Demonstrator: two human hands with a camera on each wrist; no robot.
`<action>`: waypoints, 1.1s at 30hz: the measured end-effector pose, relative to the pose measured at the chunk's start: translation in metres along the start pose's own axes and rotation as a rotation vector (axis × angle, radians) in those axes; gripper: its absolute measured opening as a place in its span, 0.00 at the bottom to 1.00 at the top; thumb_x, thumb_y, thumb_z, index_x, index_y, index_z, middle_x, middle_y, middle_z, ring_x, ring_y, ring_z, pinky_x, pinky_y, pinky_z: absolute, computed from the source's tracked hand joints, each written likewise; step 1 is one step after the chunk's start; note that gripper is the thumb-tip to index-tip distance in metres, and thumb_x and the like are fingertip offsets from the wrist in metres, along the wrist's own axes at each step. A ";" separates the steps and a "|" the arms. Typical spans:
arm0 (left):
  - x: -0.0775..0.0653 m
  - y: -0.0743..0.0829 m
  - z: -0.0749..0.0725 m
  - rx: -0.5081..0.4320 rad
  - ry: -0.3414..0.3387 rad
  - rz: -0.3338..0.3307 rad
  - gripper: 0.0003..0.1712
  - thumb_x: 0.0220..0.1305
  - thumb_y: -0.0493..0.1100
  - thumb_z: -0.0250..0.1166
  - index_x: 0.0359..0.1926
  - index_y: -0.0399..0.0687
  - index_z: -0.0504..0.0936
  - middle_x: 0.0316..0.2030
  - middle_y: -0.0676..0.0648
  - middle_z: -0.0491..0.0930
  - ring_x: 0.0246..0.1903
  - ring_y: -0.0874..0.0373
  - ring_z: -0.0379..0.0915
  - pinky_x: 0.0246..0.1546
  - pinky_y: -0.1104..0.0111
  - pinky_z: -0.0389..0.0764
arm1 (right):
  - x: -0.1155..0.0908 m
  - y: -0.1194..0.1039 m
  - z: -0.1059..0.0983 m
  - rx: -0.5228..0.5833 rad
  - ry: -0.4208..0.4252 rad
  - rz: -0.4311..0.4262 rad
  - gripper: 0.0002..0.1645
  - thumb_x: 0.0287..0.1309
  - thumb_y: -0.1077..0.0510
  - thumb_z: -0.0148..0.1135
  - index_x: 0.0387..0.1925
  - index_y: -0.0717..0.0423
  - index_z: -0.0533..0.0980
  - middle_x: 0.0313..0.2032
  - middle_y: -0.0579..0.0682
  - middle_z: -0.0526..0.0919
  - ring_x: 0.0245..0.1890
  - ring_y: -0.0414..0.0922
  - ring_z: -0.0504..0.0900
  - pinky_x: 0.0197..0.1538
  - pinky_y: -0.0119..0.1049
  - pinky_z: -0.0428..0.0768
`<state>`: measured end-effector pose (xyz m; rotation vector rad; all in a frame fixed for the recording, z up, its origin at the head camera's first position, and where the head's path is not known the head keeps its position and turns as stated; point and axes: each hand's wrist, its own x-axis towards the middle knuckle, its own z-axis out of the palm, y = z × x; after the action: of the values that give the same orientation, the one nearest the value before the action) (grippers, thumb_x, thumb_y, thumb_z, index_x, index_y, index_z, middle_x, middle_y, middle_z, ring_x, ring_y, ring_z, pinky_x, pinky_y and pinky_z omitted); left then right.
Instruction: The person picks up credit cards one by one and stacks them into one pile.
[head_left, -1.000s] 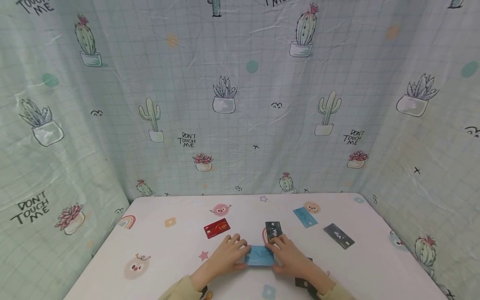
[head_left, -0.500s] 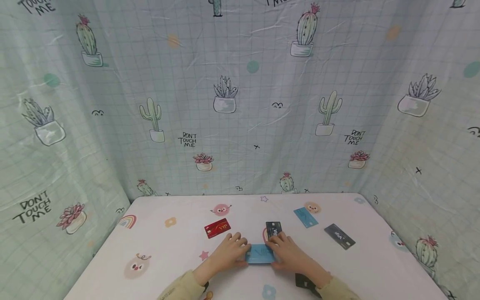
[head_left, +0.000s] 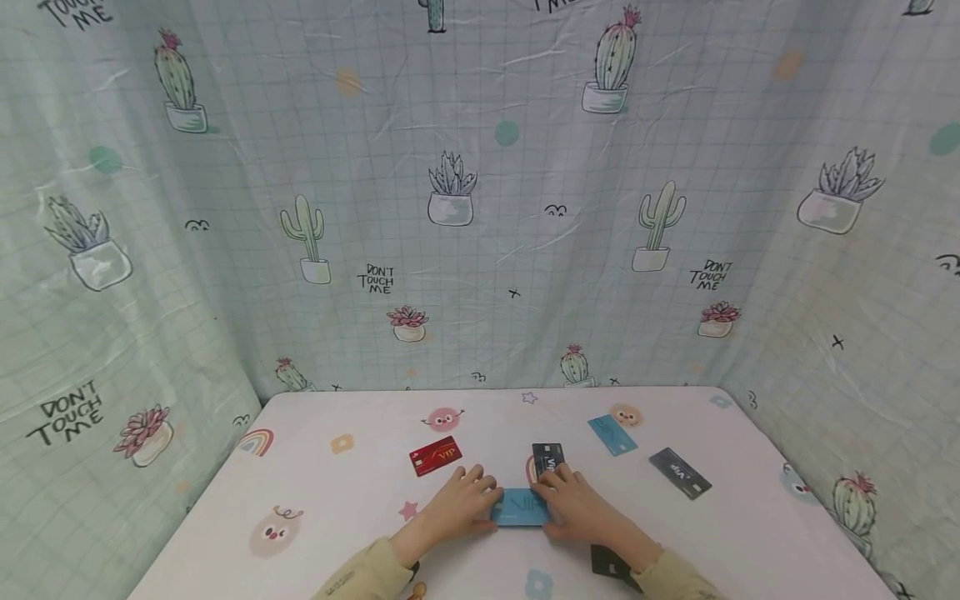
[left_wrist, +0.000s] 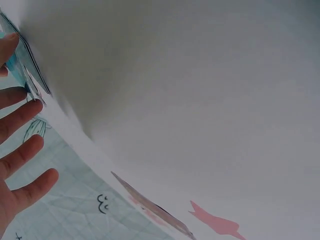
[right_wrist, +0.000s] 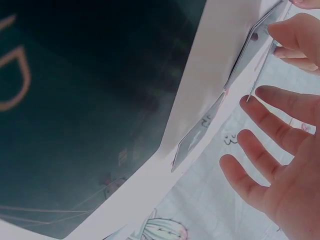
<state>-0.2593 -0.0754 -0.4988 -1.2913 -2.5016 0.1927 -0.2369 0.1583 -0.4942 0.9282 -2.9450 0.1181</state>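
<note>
A light blue card [head_left: 522,507] lies crosswise between my two hands at the near middle of the table. On its left end my left hand [head_left: 456,507] pinches it, thumb at the near edge and fingertips at the far edge. My right hand [head_left: 579,510] pinches the right end the same way. In the left wrist view, the outer fingers of the left hand [left_wrist: 22,165] are spread. The right hand [right_wrist: 285,155] also has its outer fingers apart in the right wrist view. Just beyond the right fingertips lies a black VIP card [head_left: 548,455], partly covered.
On the white patterned table [head_left: 330,508] lie a red VIP card [head_left: 436,456], another blue card [head_left: 612,435] and a grey-black card [head_left: 680,473]. A dark card [head_left: 611,562] sits partly under the right forearm. A cactus-print curtain [head_left: 510,250] surrounds the table.
The blue card between my hands has shifted very slightly away from me, and both hands keep their hold on its ends. The other cards lie where they were.
</note>
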 end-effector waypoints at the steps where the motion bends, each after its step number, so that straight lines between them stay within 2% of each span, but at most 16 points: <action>1: 0.000 0.000 0.000 0.003 0.000 0.002 0.27 0.48 0.62 0.62 0.48 0.57 0.76 0.43 0.56 0.77 0.42 0.61 0.66 0.42 0.68 0.71 | 0.000 0.000 0.000 -0.002 0.000 -0.001 0.35 0.43 0.43 0.64 0.54 0.51 0.69 0.46 0.45 0.71 0.43 0.42 0.62 0.46 0.44 0.71; 10: 0.002 0.001 -0.001 0.003 -0.037 -0.010 0.27 0.49 0.62 0.62 0.48 0.57 0.76 0.43 0.56 0.77 0.42 0.61 0.66 0.42 0.68 0.70 | 0.001 -0.002 -0.001 0.000 -0.026 0.015 0.34 0.43 0.44 0.64 0.54 0.52 0.70 0.46 0.46 0.71 0.43 0.42 0.63 0.48 0.46 0.71; 33: 0.004 -0.001 -0.002 -0.022 -0.079 -0.016 0.26 0.50 0.61 0.62 0.49 0.57 0.76 0.43 0.56 0.77 0.42 0.61 0.66 0.42 0.70 0.71 | 0.003 0.002 0.004 -0.001 -0.034 0.006 0.34 0.44 0.44 0.63 0.54 0.51 0.70 0.46 0.45 0.71 0.42 0.41 0.63 0.47 0.44 0.71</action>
<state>-0.2612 -0.0726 -0.4959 -1.2955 -2.5860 0.2172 -0.2403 0.1580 -0.4979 0.9301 -2.9794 0.1025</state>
